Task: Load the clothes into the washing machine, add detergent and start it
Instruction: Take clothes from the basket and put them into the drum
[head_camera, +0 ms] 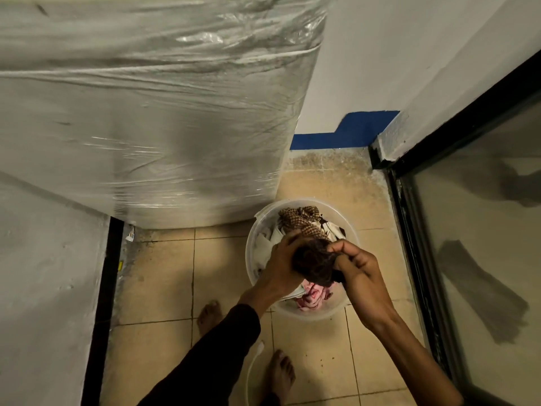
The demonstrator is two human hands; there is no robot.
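Note:
A white plastic laundry bucket point(345, 306) stands on the tiled floor, filled with clothes: a brown checked cloth point(301, 222), white pieces and a pink garment point(311, 298). Above it both hands hold a dark brown bunched garment point(314, 263). My left hand point(282, 263) grips its left side and my right hand point(355, 266) pinches its right side. The washing machine point(152, 118), wrapped in clear plastic film, rises at the upper left right behind the bucket. Its lid and controls are out of view.
A grey wall with a black edge strip point(101, 303) closes the left side. A black-framed glass door point(480, 230) runs along the right. A white cable point(253, 364) lies on the floor between my bare feet. A blue-painted skirting point(345, 133) marks the far wall.

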